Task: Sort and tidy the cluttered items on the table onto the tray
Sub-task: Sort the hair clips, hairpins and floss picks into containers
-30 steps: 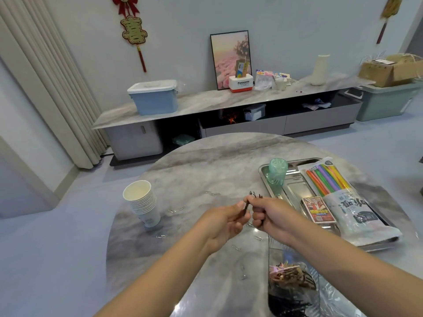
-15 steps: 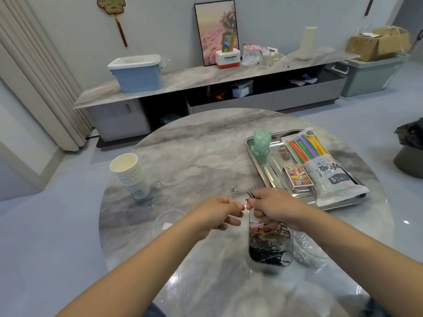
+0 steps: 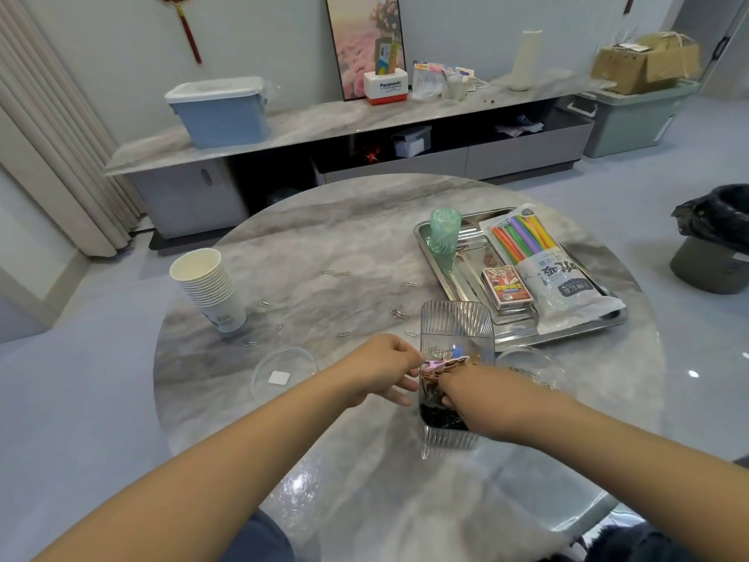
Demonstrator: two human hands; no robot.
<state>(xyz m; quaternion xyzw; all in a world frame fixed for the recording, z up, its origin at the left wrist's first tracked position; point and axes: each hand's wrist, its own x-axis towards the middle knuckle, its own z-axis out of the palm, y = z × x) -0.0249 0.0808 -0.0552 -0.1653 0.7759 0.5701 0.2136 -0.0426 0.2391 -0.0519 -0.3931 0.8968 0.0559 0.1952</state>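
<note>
A clear ribbed container (image 3: 456, 324) stands on the round marble table (image 3: 344, 241), holding dark hairpins at the bottom and pinkish clips on top. My right hand (image 3: 460, 385) reaches down into it, its fingers hidden among the contents. My left hand (image 3: 385, 365) holds the container's left rim with curled fingers. Behind it, the steel tray (image 3: 567, 338) carries a green cup (image 3: 445, 231), a pack of coloured straws (image 3: 543, 273) and a card box (image 3: 506, 288). Several paper clips (image 3: 399, 312) lie scattered on the table.
A stack of paper cups (image 3: 210, 285) stands at the left of the table. A clear round lid (image 3: 283, 373) lies left of my left arm and another clear piece (image 3: 527, 363) right of the container. A black-lined bin (image 3: 717, 241) stands on the floor, right.
Both hands came down from in front of the tray to the container. My right hand, which pinched small dark pins, has gone inside it. The camera tilted down.
</note>
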